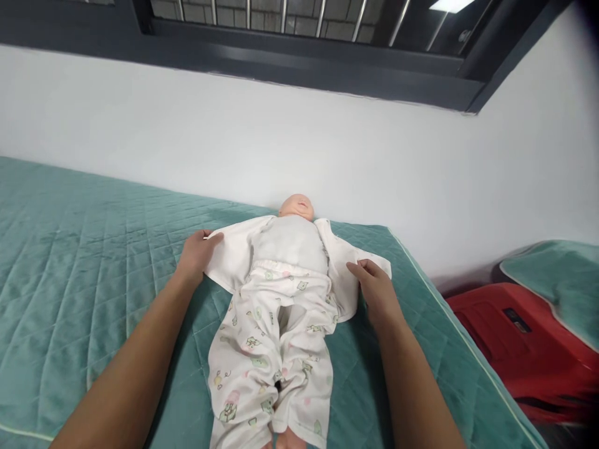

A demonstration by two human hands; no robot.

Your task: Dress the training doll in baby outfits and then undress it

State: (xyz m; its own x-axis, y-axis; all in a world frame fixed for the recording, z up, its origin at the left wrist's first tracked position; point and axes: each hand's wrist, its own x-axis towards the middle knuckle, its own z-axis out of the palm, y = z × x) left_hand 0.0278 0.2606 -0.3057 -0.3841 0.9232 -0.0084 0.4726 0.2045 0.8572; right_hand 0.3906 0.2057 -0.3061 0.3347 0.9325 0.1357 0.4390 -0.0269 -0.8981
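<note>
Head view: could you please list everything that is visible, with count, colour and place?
Doll: 1, pinkish head, pale grey torso, lying face up
Shirt: 1, white, spread open beside the doll's torso
Trousers: 1, white with green and pink print, on the doll's legs
Quilt: 1, green, under the doll
Chair: 1, red, right
Cloth: 1, green, above the chair
Wall: 1, white, behind
Window: 1, dark frame, top
Bars: several, silvery, at the window
Left hand: 1, bare, pinching the shirt
Right hand: 1, bare, pinching its other side
</note>
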